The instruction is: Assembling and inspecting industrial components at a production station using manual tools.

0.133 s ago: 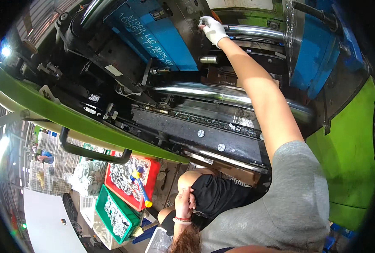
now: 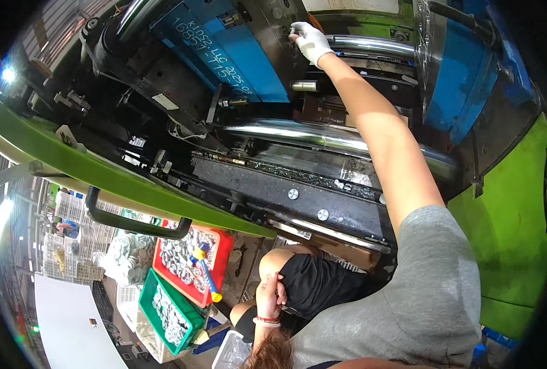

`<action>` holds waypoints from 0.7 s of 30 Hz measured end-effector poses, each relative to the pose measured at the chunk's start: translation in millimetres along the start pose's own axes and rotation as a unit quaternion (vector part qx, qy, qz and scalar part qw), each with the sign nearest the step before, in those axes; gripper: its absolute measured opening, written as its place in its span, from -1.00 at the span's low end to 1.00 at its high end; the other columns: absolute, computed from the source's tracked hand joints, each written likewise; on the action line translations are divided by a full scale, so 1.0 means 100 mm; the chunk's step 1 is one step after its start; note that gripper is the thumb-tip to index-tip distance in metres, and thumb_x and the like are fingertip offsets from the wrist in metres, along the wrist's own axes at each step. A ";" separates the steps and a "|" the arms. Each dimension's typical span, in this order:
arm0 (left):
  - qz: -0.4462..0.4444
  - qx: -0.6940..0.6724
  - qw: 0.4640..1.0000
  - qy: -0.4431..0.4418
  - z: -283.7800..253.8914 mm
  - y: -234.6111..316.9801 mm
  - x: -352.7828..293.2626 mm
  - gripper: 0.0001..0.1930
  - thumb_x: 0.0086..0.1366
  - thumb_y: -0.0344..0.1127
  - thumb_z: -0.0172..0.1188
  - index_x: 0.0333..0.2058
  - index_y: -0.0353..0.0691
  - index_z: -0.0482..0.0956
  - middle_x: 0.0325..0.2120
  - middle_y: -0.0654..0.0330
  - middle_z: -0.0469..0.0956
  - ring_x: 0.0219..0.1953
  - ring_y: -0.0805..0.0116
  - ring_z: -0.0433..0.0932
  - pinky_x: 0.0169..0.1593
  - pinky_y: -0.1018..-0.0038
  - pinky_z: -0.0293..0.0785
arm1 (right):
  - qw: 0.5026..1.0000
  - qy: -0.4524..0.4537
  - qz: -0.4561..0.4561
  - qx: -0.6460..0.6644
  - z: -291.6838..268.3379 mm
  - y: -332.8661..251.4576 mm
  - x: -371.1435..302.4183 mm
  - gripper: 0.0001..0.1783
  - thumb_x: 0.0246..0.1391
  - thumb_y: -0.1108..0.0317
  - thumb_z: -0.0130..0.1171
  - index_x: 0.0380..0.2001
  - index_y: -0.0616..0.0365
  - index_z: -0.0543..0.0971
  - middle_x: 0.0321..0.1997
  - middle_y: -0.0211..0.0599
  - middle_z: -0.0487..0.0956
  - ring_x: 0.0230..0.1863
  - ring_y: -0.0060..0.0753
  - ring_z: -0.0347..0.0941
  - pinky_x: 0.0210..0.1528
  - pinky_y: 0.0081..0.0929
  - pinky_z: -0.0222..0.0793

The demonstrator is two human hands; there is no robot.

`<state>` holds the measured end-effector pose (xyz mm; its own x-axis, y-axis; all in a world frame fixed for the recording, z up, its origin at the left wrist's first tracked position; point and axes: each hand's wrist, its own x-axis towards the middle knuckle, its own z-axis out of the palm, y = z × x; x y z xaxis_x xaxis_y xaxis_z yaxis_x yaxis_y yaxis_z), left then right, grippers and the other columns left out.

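One gloved right hand point(image 2: 310, 44) reaches beside the blue mould half point(image 2: 249, 56) in the machine, fingers bent, any grip unclear; the left hand point(image 2: 269, 298) curls by black shorts point(image 2: 313, 286), likewise unclear. Grey parts point(image 2: 178, 258) already lie in the red crate point(image 2: 223, 263); what remains at the mould is hidden.

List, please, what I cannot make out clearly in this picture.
Head view:
- Left hand: palm hidden by its curled fingers.
- Gloved right hand: palm hidden by the hand itself.
- Grey pieces in the red crate: too small to tell shapes.
- Blue block at upper right: top cut off by picture's edge.
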<state>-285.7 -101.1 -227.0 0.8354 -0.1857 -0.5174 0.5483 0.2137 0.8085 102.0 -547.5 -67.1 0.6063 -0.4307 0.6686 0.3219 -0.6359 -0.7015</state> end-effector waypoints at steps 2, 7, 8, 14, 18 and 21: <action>0.009 0.005 1.000 -0.001 0.01 0.00 0.00 -0.76 0.35 -0.19 -0.11 -0.37 -0.22 0.40 -0.86 0.30 0.25 -0.90 0.54 0.11 -0.80 0.62 0.09 | 1.000 -0.004 0.002 0.001 0.00 -0.06 0.00 -0.57 -0.02 0.27 0.17 -0.04 0.07 0.43 -0.13 -0.17 0.53 -0.14 -0.22 0.47 -0.07 -0.44 0.34; 0.008 0.005 1.000 -0.003 0.00 -0.02 0.01 -0.77 0.35 -0.20 -0.11 -0.37 -0.22 0.40 -0.86 0.29 0.25 -0.90 0.53 0.11 -0.80 0.62 0.10 | 0.985 0.033 -0.057 -0.158 0.04 -0.15 0.08 -0.61 -0.02 0.24 0.11 -0.08 0.06 0.46 -0.12 -0.10 0.50 -0.08 -0.05 0.41 -0.03 -0.33 0.33; 0.007 0.001 1.000 -0.004 0.01 -0.02 0.01 -0.77 0.35 -0.21 -0.11 -0.37 -0.22 0.40 -0.86 0.29 0.25 -0.90 0.53 0.11 -0.80 0.62 0.10 | 0.985 0.034 -0.058 -0.158 0.03 -0.15 0.10 -0.61 -0.02 0.24 0.11 -0.08 0.06 0.46 -0.12 -0.10 0.50 -0.08 -0.05 0.41 -0.03 -0.33 0.33; 0.029 -0.001 1.000 -0.004 0.04 -0.03 0.02 -0.76 0.35 -0.23 -0.09 -0.38 -0.26 0.44 -0.84 0.30 0.29 -0.90 0.57 0.11 -0.80 0.65 0.12 | 0.979 0.027 -0.021 -0.199 0.09 -0.24 0.08 -0.65 -0.02 0.28 0.07 -0.11 0.05 0.50 -0.09 -0.10 0.49 -0.04 -0.06 0.39 -0.02 -0.29 0.31; 0.034 0.027 0.999 0.004 0.08 -0.03 0.02 -0.75 0.35 -0.21 -0.11 -0.37 -0.26 0.41 -0.86 0.28 0.25 -0.91 0.55 0.08 -0.82 0.62 0.08 | 0.987 0.035 0.025 -0.152 0.13 -0.31 -0.14 -0.65 -0.02 0.35 0.00 -0.11 0.08 0.50 -0.04 -0.17 0.49 0.01 -0.14 0.38 0.08 -0.35 0.27; 0.040 0.023 0.999 0.009 0.05 -0.04 0.00 -0.74 0.35 -0.20 -0.10 -0.35 -0.28 0.41 -0.87 0.29 0.24 -0.92 0.55 0.08 -0.81 0.63 0.08 | 0.966 0.000 -0.070 -0.249 0.21 -0.30 -0.18 -0.59 -0.01 0.36 -0.05 -0.04 0.11 0.45 0.07 -0.16 0.41 0.10 -0.19 0.31 0.17 -0.40 0.20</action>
<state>-287.7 -106.9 -229.1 0.8772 -0.1524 -0.4553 0.4777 0.1821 0.8594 97.2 -506.8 -62.8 0.5828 -0.3185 0.7476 0.0106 -0.9169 -0.3989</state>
